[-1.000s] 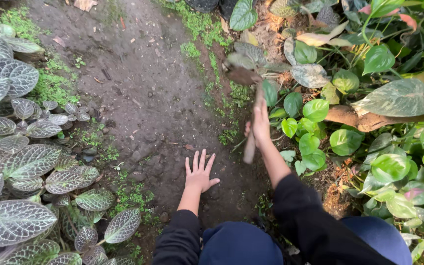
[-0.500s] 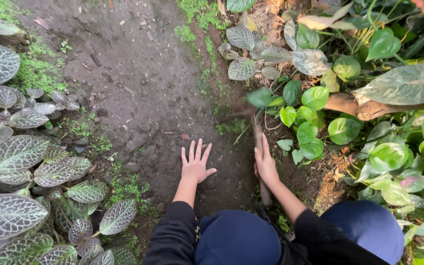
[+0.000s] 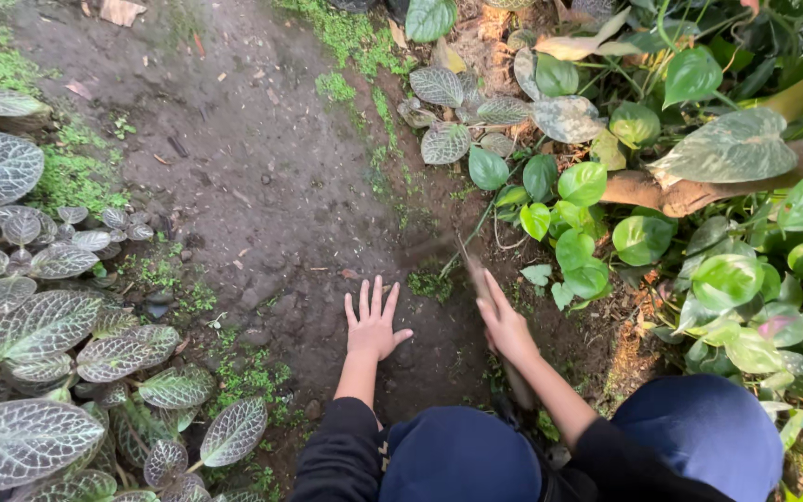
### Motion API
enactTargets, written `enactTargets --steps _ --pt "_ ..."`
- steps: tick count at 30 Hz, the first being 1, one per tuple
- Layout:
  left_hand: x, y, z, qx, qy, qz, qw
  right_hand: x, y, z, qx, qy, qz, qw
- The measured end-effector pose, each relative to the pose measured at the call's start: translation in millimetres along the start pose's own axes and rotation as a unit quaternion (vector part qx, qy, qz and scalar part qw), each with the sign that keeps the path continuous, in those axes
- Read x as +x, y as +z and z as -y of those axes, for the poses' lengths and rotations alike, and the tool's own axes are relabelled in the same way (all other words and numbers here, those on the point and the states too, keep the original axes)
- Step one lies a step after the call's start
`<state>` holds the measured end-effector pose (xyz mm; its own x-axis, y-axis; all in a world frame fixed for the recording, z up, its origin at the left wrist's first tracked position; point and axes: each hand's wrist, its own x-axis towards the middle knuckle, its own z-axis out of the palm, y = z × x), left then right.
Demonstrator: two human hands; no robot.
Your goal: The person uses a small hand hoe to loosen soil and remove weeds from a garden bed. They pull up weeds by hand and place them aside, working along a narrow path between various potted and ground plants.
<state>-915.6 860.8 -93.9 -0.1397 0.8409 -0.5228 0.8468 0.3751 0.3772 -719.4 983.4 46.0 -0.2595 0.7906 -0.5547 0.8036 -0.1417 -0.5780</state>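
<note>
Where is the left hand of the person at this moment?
In the head view, the left hand lies flat with spread fingers on the dark soil path, low in the centre, just left of the right hand holding a blurred tool.

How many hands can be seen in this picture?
2. The left hand lies flat on the soil; the right hand grips a blurred tool beside it.

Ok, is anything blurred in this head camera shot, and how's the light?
Head view: the right hand and the stick-like tool in its grip are smeared by motion blur, so the tool's end can't be made out; the left hand, flat on the soil, is sharp, as are the veined leaves. Light is soft and even, with no hard shadows or glare.
</note>
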Motion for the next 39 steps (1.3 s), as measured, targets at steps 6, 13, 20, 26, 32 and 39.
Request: enactTargets --steps 6,13,20,26,32,39 --pt "1.2 -5.1 -0.4 -0.007 -0.004 0.014 1.000 38.7 -10.4 -14.7 0.182 -0.040 -0.070 0.980" --pt "0.4 -11.0 -1.1 -0.012 -0.014 0.058 0.998 156.1 10.0 53.3 0.335 -0.093 -0.206 0.915" --pt "-2.9 -13.2 -1.6 -0.016 -0.015 0.064 0.998 96.1 38.2 0.7 0.291 -0.074 -0.013 0.954" --pt "-3.7 -8.7 -0.5 -0.020 -0.010 0.061 0.998 166.9 40.9 -12.4 -0.089 -0.337 -0.272 0.897" --pt "-5.5 -12.3 0.2 -0.016 -0.018 0.083 0.996 240.7 11.9 71.5 -0.033 -0.163 -0.257 0.952" --pt "-7.0 -18.2 0.1 -0.023 -0.024 0.106 0.994 251.5 4.4 99.2 -0.136 -0.208 -0.346 0.905"
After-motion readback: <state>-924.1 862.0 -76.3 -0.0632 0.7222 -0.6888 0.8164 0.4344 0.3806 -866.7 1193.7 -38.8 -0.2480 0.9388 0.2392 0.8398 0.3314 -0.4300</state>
